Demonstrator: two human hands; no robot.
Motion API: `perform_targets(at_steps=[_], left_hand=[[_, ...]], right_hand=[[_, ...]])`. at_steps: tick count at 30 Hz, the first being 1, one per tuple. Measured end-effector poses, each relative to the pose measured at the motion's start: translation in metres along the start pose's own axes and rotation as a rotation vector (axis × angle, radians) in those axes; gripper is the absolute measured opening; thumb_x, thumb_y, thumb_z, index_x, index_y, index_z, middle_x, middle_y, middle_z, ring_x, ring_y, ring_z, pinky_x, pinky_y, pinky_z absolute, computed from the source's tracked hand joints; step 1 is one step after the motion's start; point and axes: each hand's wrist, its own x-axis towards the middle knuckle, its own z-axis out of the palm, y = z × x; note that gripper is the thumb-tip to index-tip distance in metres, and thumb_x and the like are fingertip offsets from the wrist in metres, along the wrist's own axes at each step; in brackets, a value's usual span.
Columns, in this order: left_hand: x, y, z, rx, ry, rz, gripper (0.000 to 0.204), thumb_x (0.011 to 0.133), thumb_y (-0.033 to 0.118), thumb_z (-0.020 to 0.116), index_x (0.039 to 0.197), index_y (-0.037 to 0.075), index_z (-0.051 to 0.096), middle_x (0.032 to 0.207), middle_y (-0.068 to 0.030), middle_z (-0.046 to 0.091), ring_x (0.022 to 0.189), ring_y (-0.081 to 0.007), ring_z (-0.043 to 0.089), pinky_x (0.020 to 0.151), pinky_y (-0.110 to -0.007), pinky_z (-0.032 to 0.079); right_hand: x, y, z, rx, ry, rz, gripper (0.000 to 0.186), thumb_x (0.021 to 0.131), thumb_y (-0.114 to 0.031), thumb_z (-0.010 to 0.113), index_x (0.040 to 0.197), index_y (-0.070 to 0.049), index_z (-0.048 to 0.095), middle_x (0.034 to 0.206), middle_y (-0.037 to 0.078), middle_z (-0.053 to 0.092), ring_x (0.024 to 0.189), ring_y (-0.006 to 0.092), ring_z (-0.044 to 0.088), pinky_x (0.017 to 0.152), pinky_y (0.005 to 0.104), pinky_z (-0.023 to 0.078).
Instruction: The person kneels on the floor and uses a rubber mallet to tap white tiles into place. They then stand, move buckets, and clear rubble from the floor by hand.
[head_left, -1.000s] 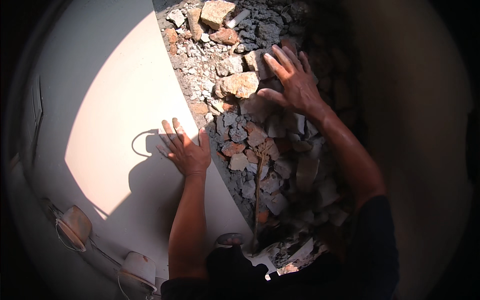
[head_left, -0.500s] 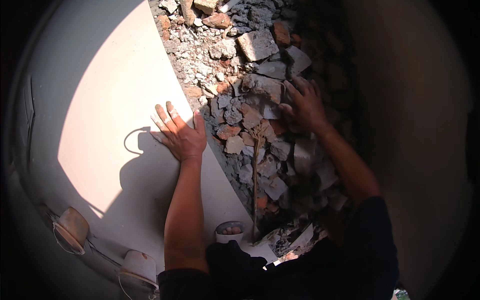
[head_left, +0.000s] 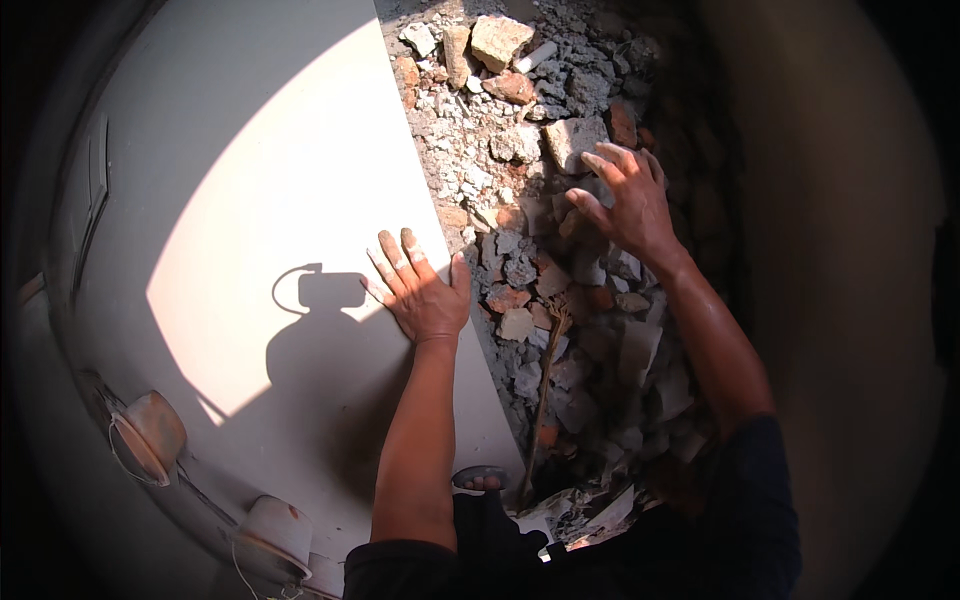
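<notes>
My left hand (head_left: 420, 290) lies flat on a smooth pale surface (head_left: 250, 200) beside its straight edge, fingers spread. Pale dust coats the fingers. My right hand (head_left: 635, 205) is over the broken rubble, fingers apart and slightly bent, with nothing visible in its grasp. Its fingertips are next to a pale, blocky concrete chunk (head_left: 572, 140); I cannot tell if they touch it. Rubble directly under the palm is partly hidden and blurred. Below lies a thin stick (head_left: 543, 410) with a frayed upper end, among grey and reddish pieces.
Two dirty buckets (head_left: 155, 432) with wire handles are at the lower left. A sandalled foot (head_left: 482, 480) shows at the pale surface's lower edge. Larger chunks (head_left: 501, 43) lie at the far end. A dark wall-like surface (head_left: 830, 300) bounds the right.
The view has shifted, so the scene sits farther right and lower. My right hand has moved farther up over the rubble. The left hand stays flat on the pale surface.
</notes>
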Motion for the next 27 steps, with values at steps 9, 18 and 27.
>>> perform_targets(at_steps=[9, 18, 27], left_hand=[[0.002, 0.000, -0.002, -0.033, -0.038, -0.017, 0.080, 0.082, 0.052, 0.053, 0.143, 0.002, 0.035, 0.154, -0.0225, 0.022, 0.143, -0.0424, 0.013, 0.111, -0.063, 0.000], [0.006, 0.000, -0.008, -0.080, -0.120, -0.030, 0.082, 0.083, 0.051, 0.055, 0.142, -0.003, 0.034, 0.150, -0.0275, 0.025, 0.141, -0.0450, 0.016, 0.110, -0.065, 0.004], [0.003, -0.003, -0.002, -0.093, -0.072, -0.030, 0.081, 0.082, 0.053, 0.053, 0.142, 0.001, 0.037, 0.152, -0.0231, 0.025, 0.141, -0.0450, 0.016, 0.110, -0.066, 0.003]], right_hand=[[0.205, 0.001, 0.066, 0.098, 0.142, 0.052, 0.095, 0.071, -0.057, 0.074, 0.139, -0.001, 0.041, 0.135, 0.025, 0.046, 0.124, 0.0398, 0.046, 0.101, 0.0451, 0.041], [0.130, -0.055, 0.057, -0.036, -0.230, -0.263, 0.081, 0.071, -0.041, 0.078, 0.140, -0.019, 0.044, 0.135, 0.012, 0.048, 0.124, 0.0339, 0.044, 0.113, 0.0482, 0.025], [0.183, -0.044, 0.079, -0.161, -0.098, -0.299, 0.069, 0.081, -0.038, 0.072, 0.142, -0.027, 0.042, 0.146, 0.011, 0.038, 0.129, 0.0340, 0.041, 0.109, 0.0462, 0.034]])
